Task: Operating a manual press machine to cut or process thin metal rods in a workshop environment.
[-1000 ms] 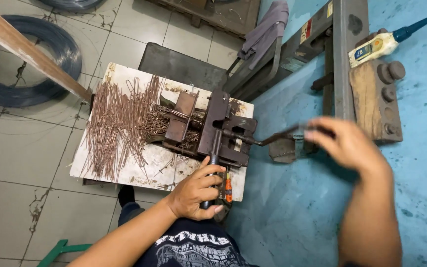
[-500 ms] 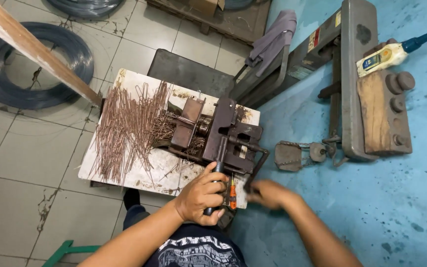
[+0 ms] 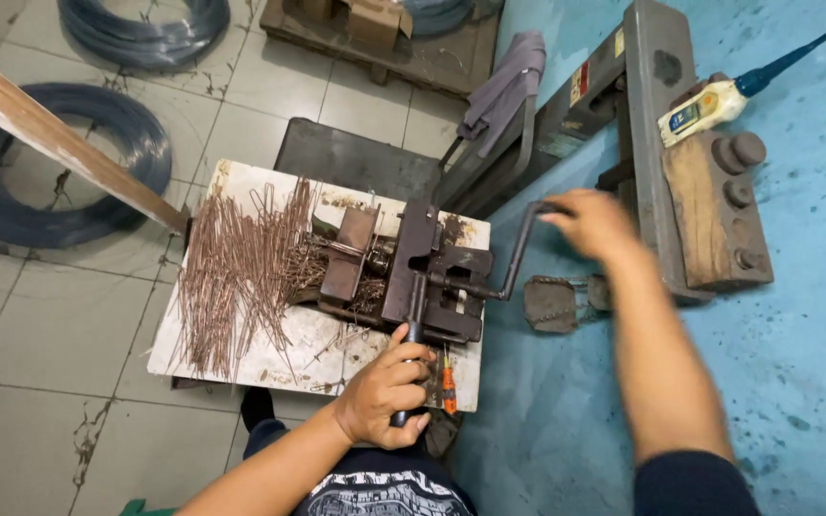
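The left hand (image 3: pixel 384 397) sits low and near the body, fingers curled shut in a fist around a dark lever, knuckles up, thumb on top. Its bare forearm runs down and left toward the torso. The right hand (image 3: pixel 593 222) is stretched forward, blurred, fingers wrapped over a crank handle, palm down. Its forearm is bare, a dark sleeve at the upper arm.

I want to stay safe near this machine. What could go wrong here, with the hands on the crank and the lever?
The right hand is on the crank handle, blurred with motion; its grip might slip off. The left hand holds the lever close to the metal bending machine, so fingers could get pinched. The loose copper rods on the white board could roll off or poke someone.
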